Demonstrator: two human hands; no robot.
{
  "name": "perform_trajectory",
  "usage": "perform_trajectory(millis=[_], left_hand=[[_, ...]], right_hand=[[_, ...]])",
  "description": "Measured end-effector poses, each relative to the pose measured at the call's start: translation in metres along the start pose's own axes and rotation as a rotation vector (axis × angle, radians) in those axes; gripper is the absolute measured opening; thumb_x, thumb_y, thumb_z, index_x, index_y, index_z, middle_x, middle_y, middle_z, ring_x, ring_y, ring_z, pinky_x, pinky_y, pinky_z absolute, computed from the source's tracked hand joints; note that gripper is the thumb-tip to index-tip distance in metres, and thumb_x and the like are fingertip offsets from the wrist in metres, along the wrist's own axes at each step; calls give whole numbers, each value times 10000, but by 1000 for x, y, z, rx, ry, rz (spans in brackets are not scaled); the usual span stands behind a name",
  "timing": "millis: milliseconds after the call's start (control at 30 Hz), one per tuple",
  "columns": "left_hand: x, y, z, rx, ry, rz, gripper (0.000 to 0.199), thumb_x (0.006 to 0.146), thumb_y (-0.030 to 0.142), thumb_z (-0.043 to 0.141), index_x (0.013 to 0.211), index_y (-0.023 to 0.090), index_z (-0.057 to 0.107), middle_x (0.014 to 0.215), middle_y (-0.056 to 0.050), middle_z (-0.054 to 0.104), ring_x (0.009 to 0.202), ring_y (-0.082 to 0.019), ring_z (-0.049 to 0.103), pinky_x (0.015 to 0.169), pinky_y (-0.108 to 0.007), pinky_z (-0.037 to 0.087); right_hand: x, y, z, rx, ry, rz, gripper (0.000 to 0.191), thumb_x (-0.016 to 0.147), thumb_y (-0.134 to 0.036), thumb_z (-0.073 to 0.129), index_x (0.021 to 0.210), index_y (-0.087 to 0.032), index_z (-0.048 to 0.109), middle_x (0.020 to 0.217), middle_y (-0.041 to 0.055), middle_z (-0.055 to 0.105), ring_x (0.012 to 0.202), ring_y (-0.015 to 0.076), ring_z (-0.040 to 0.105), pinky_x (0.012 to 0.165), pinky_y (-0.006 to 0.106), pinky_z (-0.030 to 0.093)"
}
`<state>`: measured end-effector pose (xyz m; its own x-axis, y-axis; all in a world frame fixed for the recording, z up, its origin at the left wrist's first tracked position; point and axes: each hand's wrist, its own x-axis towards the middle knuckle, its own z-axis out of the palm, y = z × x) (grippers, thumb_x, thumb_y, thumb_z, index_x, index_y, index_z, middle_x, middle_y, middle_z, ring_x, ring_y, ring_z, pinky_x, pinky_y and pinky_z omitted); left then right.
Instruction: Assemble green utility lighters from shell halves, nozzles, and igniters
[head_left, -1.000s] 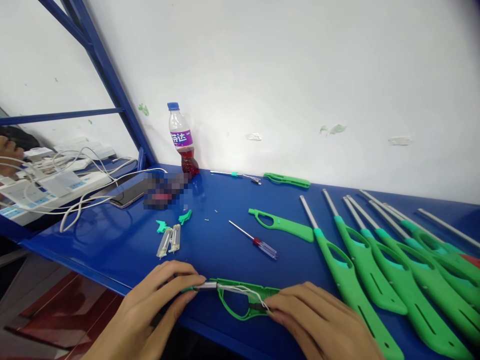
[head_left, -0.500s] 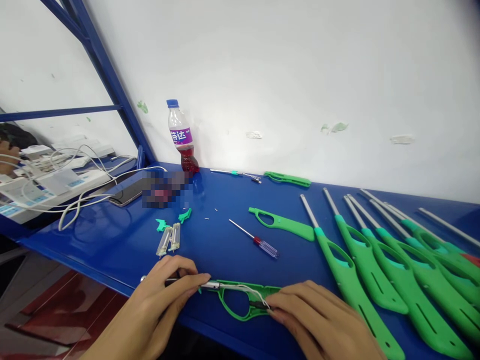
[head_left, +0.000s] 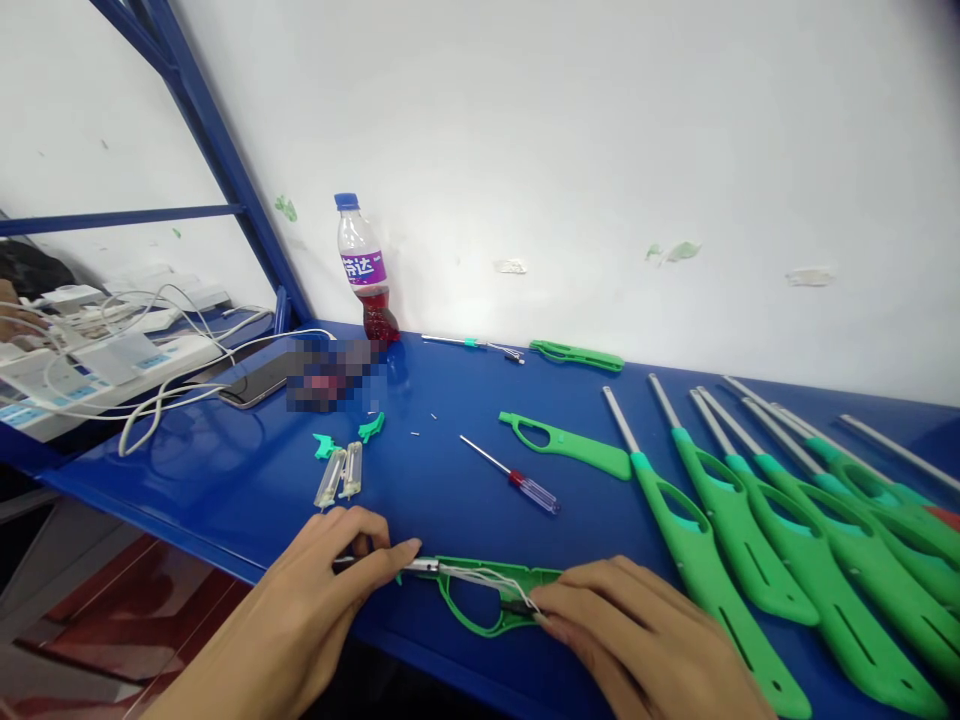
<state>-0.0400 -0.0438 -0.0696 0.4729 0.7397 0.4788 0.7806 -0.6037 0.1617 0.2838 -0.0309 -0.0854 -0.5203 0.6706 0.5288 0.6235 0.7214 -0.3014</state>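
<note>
1. Well, at the far left, white power strips [head_left: 112, 375] sit under tangled white cables [head_left: 157, 405], with a dark-screened phone [head_left: 262, 380] lying just beside them on the blue table [head_left: 247, 490].
2. Next comes the left hand [head_left: 319, 590], low at the table's front edge; its thumb and forefinger grasp a metal tube [head_left: 426, 566], which lies roughly level and pokes out past the fingertips.
3. Just beyond that hand lie two clear plastic pieces [head_left: 341, 474], side by side, and near them two small teal parts [head_left: 370, 427].
4. Farther back, a bottle [head_left: 365, 270] with a blue cap and some red drink stands near the wall.
5. Between the hands lies a green half-shell [head_left: 525, 578], its hollow side up; white wires [head_left: 487, 575] run from the tube across it.
6. Behind it are a screwdriver [head_left: 538, 495], a loose green shell piece [head_left: 574, 447] and, by the wall, another one [head_left: 577, 356].
7. The right hand [head_left: 637, 625] has its fingers bent around the half-shell's right end, fingertips at the wires; whether they pinch those, I can't tell.
8. Rightmost, green lighters [head_left: 690, 540] with metal barrels lie in a slanted row.
</note>
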Motion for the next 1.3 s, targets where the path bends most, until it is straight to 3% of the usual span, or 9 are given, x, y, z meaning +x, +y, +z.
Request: perform_trajectory(millis=[200, 367, 567, 700, 867, 1300], left_hand=[[0, -3, 2, -16, 10, 17, 634, 970, -28, 365, 1397, 342, 653, 1127, -37, 632, 945, -131, 645, 844, -213, 522], [5, 5, -2, -23, -3, 18, 562, 984, -12, 393, 1338, 311, 687, 1114, -29, 633, 951, -104, 670, 860, -174, 522], [1, 2, 8, -201, -18, -121, 395, 1084, 124, 471, 1340, 334, 686, 1207, -28, 613, 1027, -119, 676, 857, -171, 528], [11, 5, 11, -256, -1, -153, 323, 1100, 178, 506, 1289, 337, 714, 1204, -18, 646, 1044, -139, 690, 877, -194, 542], [23, 8, 12, -275, -47, -142, 353, 1105, 134, 464, 1270, 316, 718, 1196, -41, 652, 1023, -157, 689, 861, -238, 551], [21, 7, 10, -278, -77, -131, 383, 1118, 117, 450, 1343, 341, 662, 1247, -19, 609, 1095, -136, 658, 903, -228, 529]], right_hand=[[1, -2, 0, 14, -6, 6, 183, 1094, -211, 537, 1171, -320, 663, 1002, -48, 749, 811, 141, 702, 741, 257, 589], [1, -2, 1, 15, -6, 8, 171, 1087, -216, 557, 1178, -317, 661, 1006, -43, 754, 818, 152, 704, 745, 268, 586], [-3, 1, 2, 9, 10, 40, 166, 1088, -234, 565, 1176, -317, 678, 1016, -39, 758, 815, 142, 716, 785, 265, 596], [-4, 5, 0, -24, 40, 51, 176, 1088, -234, 565, 1178, -307, 697, 1032, -32, 768, 842, 142, 738, 823, 268, 613], [-5, 8, -2, -88, 59, 59, 192, 1090, -228, 548, 1169, -299, 707, 1062, -20, 774, 854, 159, 751, 804, 281, 631], [-7, 4, -5, -41, 70, 91, 148, 1074, -272, 610, 1200, -312, 677, 1057, -27, 767, 880, 168, 734, 820, 299, 621]])
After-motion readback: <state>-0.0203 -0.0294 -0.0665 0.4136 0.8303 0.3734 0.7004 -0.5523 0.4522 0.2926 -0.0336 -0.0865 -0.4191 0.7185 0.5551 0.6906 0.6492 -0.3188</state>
